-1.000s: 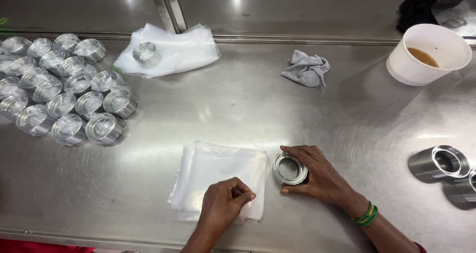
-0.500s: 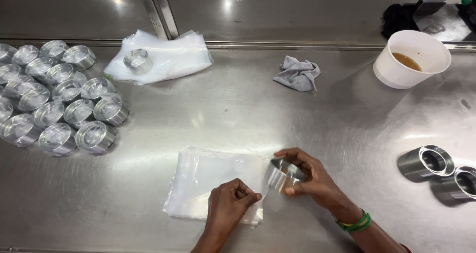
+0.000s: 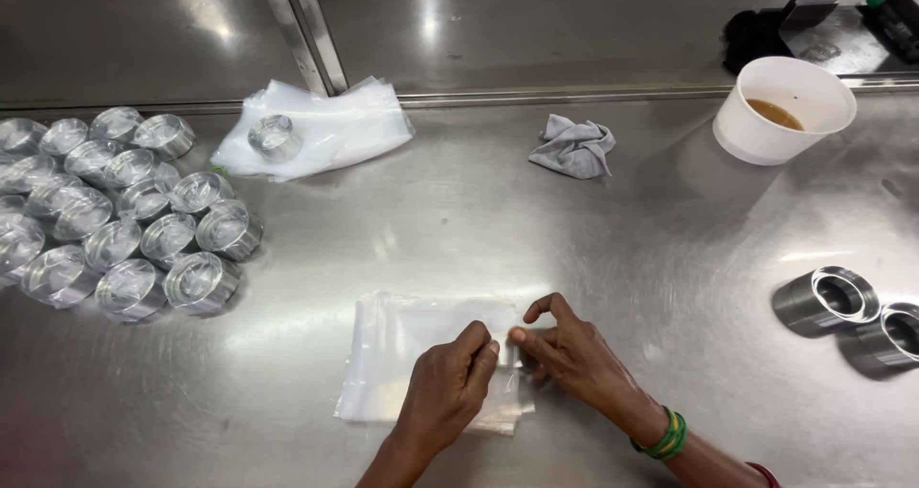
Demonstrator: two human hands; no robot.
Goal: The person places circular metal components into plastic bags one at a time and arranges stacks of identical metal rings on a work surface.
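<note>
Both hands meet at the right edge of a clear plastic bag (image 3: 421,354) lying flat on the table: the left hand (image 3: 448,390) pinches the bag's edge between thumb and forefinger, fingers drawn nearly closed, and the right hand (image 3: 572,354) presses its fingertips (image 3: 518,336) against the same spot, thumb and forefinger together, the other fingers arched above. Whether a metal piece sits under the right palm cannot be told. Green bangles (image 3: 662,435) ring the right wrist.

Under the hands runs a brushed steel table (image 3: 498,230), bright with glare, and the bag spreads to the left of the pinch, its far corner well clear of both hands. Beyond a raised metal rail (image 3: 574,94) lies a second steel surface.

Well to the right stand two bare metal rings (image 3: 847,311), side by side. Far left, a cluster of wrapped metal rings (image 3: 115,210) sits packed close. Behind them a pile of plastic bags (image 3: 321,129) carries one wrapped ring (image 3: 275,136) on top. A crumpled grey cloth (image 3: 574,146) lies near the rail, and a white cup (image 3: 783,110) with brown liquid stands at the back right.
</note>
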